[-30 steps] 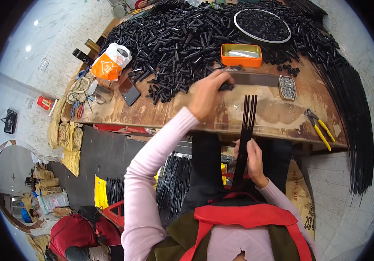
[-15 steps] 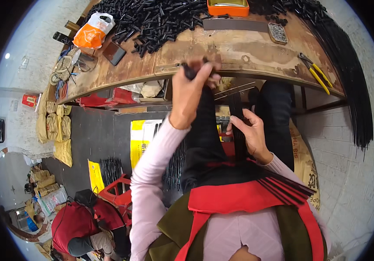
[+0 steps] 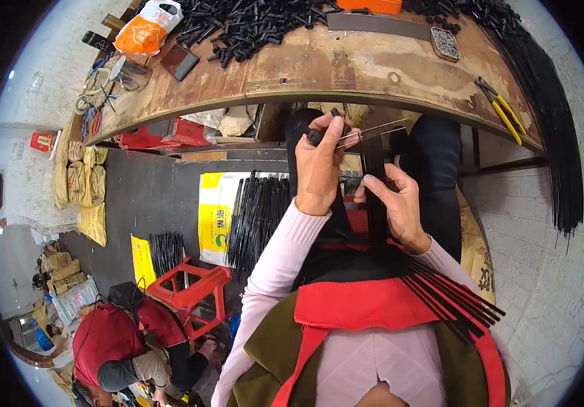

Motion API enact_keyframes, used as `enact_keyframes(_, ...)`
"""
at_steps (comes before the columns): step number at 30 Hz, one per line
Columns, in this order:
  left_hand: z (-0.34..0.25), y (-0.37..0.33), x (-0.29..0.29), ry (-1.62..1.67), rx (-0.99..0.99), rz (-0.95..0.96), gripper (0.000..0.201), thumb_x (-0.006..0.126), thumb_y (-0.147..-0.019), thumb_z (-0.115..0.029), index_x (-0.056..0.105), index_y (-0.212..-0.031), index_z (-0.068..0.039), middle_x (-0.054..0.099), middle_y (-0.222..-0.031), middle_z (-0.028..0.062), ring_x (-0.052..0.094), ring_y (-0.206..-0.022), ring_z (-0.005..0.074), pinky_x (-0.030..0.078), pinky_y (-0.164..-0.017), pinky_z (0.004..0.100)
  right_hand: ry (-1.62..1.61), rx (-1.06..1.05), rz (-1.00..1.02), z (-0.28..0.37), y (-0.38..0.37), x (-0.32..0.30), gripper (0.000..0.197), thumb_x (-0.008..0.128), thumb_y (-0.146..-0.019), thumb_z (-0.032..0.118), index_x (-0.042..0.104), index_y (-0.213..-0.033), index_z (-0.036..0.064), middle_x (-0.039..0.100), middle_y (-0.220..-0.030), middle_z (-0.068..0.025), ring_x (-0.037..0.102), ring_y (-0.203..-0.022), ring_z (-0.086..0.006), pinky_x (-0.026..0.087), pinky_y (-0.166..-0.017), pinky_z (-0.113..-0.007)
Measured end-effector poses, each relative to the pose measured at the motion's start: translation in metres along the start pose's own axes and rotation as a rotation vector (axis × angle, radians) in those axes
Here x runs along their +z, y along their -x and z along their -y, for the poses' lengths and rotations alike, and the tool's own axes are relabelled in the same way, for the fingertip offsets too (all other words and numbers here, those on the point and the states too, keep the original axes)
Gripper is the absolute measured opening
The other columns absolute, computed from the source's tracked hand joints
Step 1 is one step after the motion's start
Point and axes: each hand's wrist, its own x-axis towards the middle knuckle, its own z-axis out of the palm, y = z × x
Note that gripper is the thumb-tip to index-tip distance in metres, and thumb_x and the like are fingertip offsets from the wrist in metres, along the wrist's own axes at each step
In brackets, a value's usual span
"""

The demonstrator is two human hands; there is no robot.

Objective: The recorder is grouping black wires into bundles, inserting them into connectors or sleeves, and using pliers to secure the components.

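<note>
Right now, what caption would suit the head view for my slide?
Left hand holding a black piece, right hand holding dark strips, by a workbench heaped with black tubular parts.

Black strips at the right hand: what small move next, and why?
Perhaps the right hand should hold the black strips steady, since the thin metal rods by the left hand appear to cross them near their upper end.

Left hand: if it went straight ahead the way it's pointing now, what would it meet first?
Probably the wooden table's front edge, just ahead of the left hand in the picture. Depth is unclear, though, so it might pass underneath instead.
</note>
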Motion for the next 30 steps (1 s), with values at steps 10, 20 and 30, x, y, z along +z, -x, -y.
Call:
enact_keyframes(10, -0.017, 0.015, -0.01, -0.009, -0.188, 0.004, 0.02, 0.069, -0.092, -0.016, 0.063, -0.106, -0.002, 0.067, -0.099, 0.0098, 0.068, -0.09, 0.019, 0.058, -0.082, 0.0308, 0.064, 0.022, 0.022, -0.005, 0.003, -0.003, 0.021, 0.064, -0.093, 0.008, 0.062, -0.109, -0.0052, 0.067, -0.086, -0.0094, 0.065, -0.073, -0.0151, 0.054, -0.069, -0.028)
enact_keyframes(20, -0.015, 0.016, -0.008, -0.025, -0.192, 0.007, 0.018, 0.07, -0.091, -0.014, 0.064, -0.105, -0.003, 0.067, -0.099, 0.0081, 0.066, -0.093, 0.0166, 0.057, -0.084, 0.0315, 0.103, 0.021, 0.027, -0.005, 0.004, -0.007, 0.022, 0.064, -0.093, 0.008, 0.061, -0.11, -0.0055, 0.067, -0.086, -0.0093, 0.065, -0.073, -0.0151, 0.053, -0.069, -0.027)
enact_keyframes(30, -0.013, 0.013, -0.014, 0.021, -0.206, 0.017, 0.018, 0.072, -0.088, -0.009, 0.063, -0.103, -0.007, 0.065, -0.097, 0.0038, 0.065, -0.094, 0.0148, 0.057, -0.083, 0.0309, 0.076, 0.021, 0.02, -0.005, 0.002, -0.003, 0.016, 0.068, -0.092, 0.01, 0.063, -0.099, -0.0028, 0.067, -0.079, -0.0081, 0.065, -0.07, -0.0136, 0.053, -0.068, -0.025)
